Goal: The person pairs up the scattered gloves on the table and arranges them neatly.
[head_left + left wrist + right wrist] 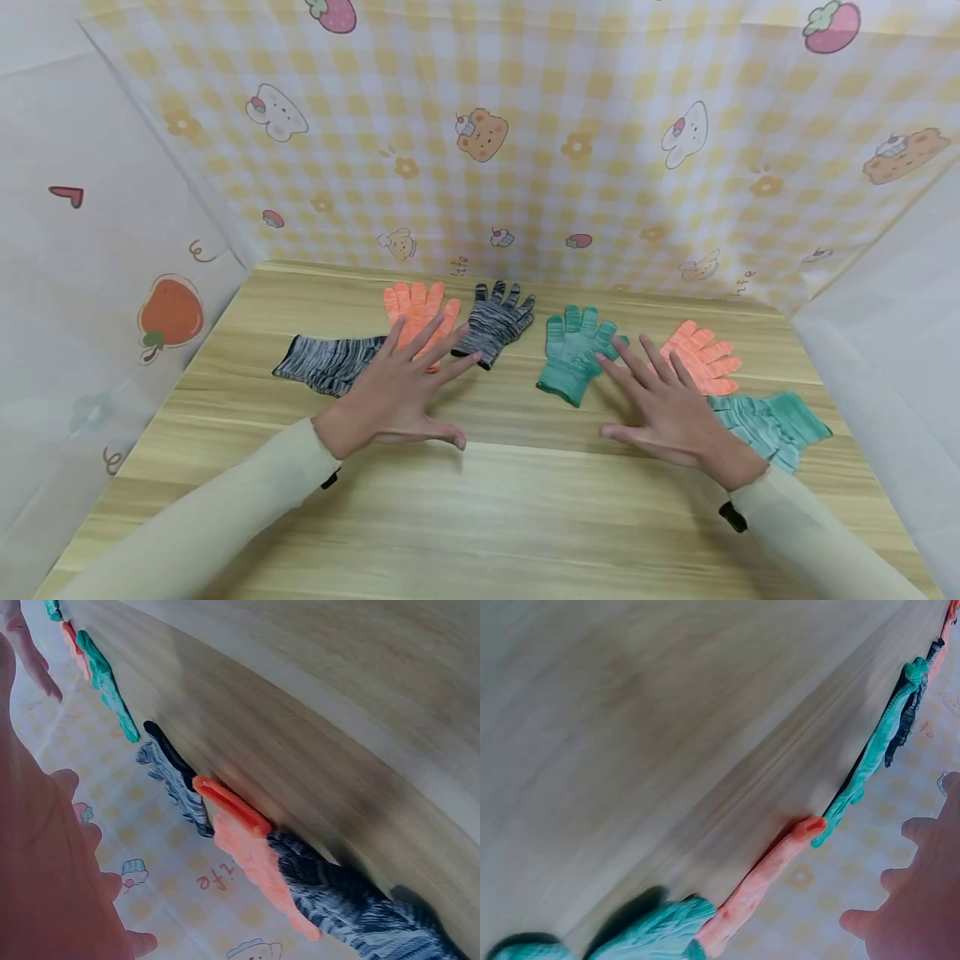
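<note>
The right hand (671, 412) is hovering just right of the middle green glove (573, 354), its fingers spreading wide and its thumb pointing inward; in the head view its nearest fingertips are overlapping that glove's edge, while the right wrist view is showing them hanging apart from it. The left hand (397, 398) is likewise spreading its fingers, hovering left of the green glove with its thumb pointing toward it. Pale sleeves (225, 496) are covering both forearms. The green glove itself is lying flat, its fingers pointing away from the person. Just left of it, a dark striped glove (491, 327) is lying with its cuff toward the person; farther left, an orange glove (418, 298) is showing partly behind the left fingers, and farthest left a second dark glove (326, 362) is lying sideways, partly hidden. Right of the green glove, another orange glove (701, 357) is resting, and beyond it a paler green glove (776, 421) is lying partly under the view of the right wrist. A wooden table (495, 525) is supporting the green glove, and a yellow checked cloth (420, 75) is hanging behind it.
</note>
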A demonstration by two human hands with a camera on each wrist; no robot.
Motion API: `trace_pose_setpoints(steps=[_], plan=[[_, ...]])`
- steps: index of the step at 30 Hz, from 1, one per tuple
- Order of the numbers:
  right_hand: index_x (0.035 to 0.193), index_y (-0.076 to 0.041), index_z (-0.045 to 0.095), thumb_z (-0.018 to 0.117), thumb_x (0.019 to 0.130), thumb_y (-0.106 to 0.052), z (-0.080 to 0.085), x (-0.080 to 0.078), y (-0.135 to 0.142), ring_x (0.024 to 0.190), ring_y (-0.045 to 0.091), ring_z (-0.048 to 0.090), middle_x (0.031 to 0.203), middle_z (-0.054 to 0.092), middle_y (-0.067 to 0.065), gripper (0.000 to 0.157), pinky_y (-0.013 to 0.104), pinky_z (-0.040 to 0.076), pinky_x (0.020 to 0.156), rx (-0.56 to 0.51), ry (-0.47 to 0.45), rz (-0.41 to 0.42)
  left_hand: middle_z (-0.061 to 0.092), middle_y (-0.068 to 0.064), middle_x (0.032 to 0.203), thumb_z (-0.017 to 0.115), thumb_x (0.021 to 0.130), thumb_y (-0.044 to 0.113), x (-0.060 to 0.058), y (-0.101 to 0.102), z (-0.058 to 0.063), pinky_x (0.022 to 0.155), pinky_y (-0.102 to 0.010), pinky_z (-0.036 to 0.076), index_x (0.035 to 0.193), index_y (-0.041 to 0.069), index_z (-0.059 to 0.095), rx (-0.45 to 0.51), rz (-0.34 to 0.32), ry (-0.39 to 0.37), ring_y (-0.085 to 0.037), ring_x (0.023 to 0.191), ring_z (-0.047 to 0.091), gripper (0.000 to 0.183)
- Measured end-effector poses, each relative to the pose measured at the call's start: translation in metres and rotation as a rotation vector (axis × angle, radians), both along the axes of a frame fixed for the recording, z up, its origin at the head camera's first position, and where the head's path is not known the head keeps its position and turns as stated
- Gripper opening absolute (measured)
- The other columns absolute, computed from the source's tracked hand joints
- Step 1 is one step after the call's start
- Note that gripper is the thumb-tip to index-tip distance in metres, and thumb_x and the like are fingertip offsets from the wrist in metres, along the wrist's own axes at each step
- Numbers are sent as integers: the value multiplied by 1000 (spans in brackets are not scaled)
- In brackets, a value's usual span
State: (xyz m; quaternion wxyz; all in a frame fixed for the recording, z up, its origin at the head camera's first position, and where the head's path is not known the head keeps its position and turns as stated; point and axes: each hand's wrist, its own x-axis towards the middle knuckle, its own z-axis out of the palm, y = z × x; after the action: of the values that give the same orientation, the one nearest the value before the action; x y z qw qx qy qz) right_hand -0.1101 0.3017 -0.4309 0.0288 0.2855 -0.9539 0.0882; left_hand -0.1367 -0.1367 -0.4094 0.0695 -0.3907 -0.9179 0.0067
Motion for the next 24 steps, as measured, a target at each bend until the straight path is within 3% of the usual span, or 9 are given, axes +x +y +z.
trace_pose_setpoints(steps=[9,14,18,24], plan=[[178,-21,23,70,100,-66,1,1,13,167,44,9,184,13,5,101,76,16,126,-69,-61,-42,17,-7,184,28,79,109,-3,-6,-2,128,-75,10,176,27,31,12,42,-58,-37,168,9,127],[178,-19,23,70,106,-52,5,-2,20,166,47,11,181,23,14,92,76,16,126,-167,-134,-78,6,-5,185,27,88,102,-8,-8,-1,128,-75,4,178,27,21,97,75,-226,-37,169,4,118],[178,-19,24,66,110,-43,10,-5,25,165,49,12,180,24,17,83,84,18,119,-257,-202,-123,-3,1,184,30,99,92,-11,-10,1,129,-73,2,179,27,14,185,94,-354,-35,169,1,105],[175,-11,31,56,115,-35,15,-11,27,160,57,23,175,30,27,69,87,23,113,-437,-220,-170,-3,0,184,21,102,87,-15,-9,5,128,-74,6,179,22,10,354,57,-478,-33,169,-2,101]])
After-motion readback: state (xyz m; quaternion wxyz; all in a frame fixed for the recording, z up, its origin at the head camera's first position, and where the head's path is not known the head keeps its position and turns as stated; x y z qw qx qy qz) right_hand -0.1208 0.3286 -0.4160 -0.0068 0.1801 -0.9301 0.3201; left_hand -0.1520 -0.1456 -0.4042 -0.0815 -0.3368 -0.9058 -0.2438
